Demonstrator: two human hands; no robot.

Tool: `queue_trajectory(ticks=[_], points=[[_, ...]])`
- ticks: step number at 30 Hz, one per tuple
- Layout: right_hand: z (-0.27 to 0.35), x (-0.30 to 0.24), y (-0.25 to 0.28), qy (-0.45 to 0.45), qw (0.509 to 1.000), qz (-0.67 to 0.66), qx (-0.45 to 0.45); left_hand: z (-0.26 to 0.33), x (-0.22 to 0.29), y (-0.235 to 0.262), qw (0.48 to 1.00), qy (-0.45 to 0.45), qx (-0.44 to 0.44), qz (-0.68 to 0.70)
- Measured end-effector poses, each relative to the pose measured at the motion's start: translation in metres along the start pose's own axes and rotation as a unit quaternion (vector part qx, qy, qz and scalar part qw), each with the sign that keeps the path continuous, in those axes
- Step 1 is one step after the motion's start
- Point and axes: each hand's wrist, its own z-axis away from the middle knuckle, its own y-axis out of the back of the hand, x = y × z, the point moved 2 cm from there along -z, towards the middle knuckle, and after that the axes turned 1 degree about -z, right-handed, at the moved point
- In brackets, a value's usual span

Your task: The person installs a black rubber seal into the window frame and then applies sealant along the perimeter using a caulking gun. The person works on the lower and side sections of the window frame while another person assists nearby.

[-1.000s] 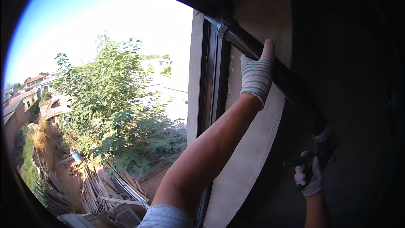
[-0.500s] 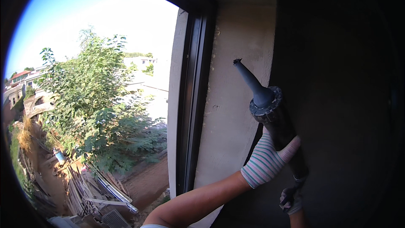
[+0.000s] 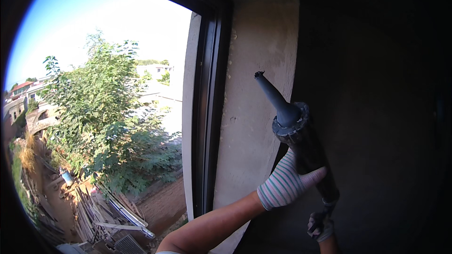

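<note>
A black caulking gun (image 3: pixel 314 160) with a dark tapered nozzle (image 3: pixel 274 95) slants up and to the left, its tip smeared with dark sealant. My left hand (image 3: pixel 286 182), in a striped knit glove, wraps round the barrel from the left side. Lower down, my gloved right hand (image 3: pixel 320 226) is closed at the gun's rear end, around the handle; deep shadow hides most of the grip. The nozzle tip points toward the plastered wall (image 3: pixel 259 42) beside the dark window frame (image 3: pixel 210 113), and whether it touches cannot be told.
Through the window opening on the left stand a leafy tree (image 3: pixel 113 117), stacked planks (image 3: pixel 94 214) on the ground below and low buildings (image 3: pixel 21 103). A dark wall (image 3: pixel 372 113) fills the right side, mostly lost in shadow.
Both hands and the caulking gun have shifted slightly left and down in the picture. The window frame and wall edge have also slid a little left. Both hands keep their hold.
</note>
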Motion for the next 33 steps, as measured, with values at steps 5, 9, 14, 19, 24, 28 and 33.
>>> queue_trajectory(ticks=[5,9,14,19,24,28,33], points=[[-0.004,0.005,-0.004,0.011,1.000,-0.005,-0.001,-0.003,-0.001,0.004,0.998,-0.017,0.053,0.000],[-0.013,0.012,-0.027,0.057,0.996,0.042,-0.052,-0.017,0.004,0.014,0.995,-0.005,0.098,0.003],[-0.023,0.017,-0.069,0.114,0.985,0.119,-0.052,-0.041,0.013,0.028,0.989,-0.053,0.136,0.018],[-0.038,0.012,-0.140,0.171,0.976,0.122,-0.052,-0.075,0.028,0.048,0.972,-0.080,0.213,0.059],[-0.075,-0.001,-0.217,0.235,0.955,0.180,-0.026,-0.114,0.055,0.085,0.963,-0.054,0.252,0.074],[-0.088,-0.023,-0.259,0.270,0.937,0.224,-0.001,-0.137,0.079,0.095,0.955,-0.062,0.261,0.126],[-0.110,-0.031,-0.295,0.287,0.918,0.273,0.023,-0.156,0.092,0.119,0.950,-0.063,0.262,0.155]])
